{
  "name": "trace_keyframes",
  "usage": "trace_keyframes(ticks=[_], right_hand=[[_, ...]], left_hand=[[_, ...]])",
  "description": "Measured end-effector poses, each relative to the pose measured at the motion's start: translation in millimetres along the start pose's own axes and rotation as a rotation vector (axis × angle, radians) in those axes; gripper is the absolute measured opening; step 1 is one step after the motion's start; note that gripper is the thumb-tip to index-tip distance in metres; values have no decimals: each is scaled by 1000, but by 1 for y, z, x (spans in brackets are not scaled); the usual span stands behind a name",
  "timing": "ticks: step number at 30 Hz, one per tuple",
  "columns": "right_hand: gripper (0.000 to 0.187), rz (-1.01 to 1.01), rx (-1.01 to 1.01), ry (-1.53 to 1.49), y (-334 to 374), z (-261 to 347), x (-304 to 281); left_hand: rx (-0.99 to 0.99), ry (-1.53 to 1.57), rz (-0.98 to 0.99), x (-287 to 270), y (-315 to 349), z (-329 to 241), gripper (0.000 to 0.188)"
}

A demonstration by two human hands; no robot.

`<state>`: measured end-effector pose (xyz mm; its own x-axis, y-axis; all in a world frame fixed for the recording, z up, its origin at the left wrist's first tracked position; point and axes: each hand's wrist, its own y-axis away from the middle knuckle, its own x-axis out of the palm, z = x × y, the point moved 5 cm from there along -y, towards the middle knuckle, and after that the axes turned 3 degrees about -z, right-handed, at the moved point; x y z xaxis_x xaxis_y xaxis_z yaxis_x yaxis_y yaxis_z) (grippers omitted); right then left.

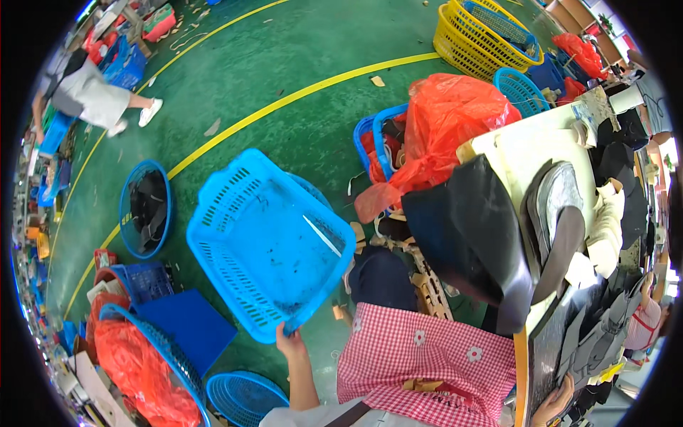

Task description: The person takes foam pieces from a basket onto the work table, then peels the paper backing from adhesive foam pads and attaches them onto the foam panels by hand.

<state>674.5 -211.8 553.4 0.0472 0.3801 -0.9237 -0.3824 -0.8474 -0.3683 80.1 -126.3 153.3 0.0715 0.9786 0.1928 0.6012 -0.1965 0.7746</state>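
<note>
Your left hand (290, 343) is closed on the near corner of a blue slotted basket (274, 231), thumb and fingers pinching its rim. Your right hand (556, 403) lies at the near end of the worktable (541, 359), beside its left edge and close to dark grey pieces (601, 345); you can't tell from here whether its fingers grasp anything.

The basket is out in front of you, left of the table, over the green floor (320, 35). Its open side faces up toward you, and its long axis slants from far left to near right, one short slotted end pointing far left.

Another blue rim (307, 187) is partly hidden behind its far right side. Left of it stands a round blue tub (169, 213) of dark pieces; nearer you, a flat blue panel (188, 331) and a red plastic bag (131, 370) crowd that side. To the right, a black sheet (455, 228) hangs past the table's left edge, between basket and tabletop.

Small marks on your checked apron (420, 349), low on the front, are too small to read.
</note>
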Motion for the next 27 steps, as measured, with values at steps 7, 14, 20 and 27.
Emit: trace_keyframes(ticks=[7, 14, 20, 27], right_hand=[[52, 63, 2, 275, -2, 7, -4], [56, 77, -84, 429, 0, 6, -12], [54, 307, 112, 371, 6, 8, -5], [46, 227, 63, 296, -11, 40, -11]], left_hand=[[118, -110, 117, 181, -55, -4, 18], [-76, 6, 324, 384, -187, 67, 23], [216, -364, 565, 404, -251, 112, 42], [-196, -281, 523, 387, -87, 92, 52]])
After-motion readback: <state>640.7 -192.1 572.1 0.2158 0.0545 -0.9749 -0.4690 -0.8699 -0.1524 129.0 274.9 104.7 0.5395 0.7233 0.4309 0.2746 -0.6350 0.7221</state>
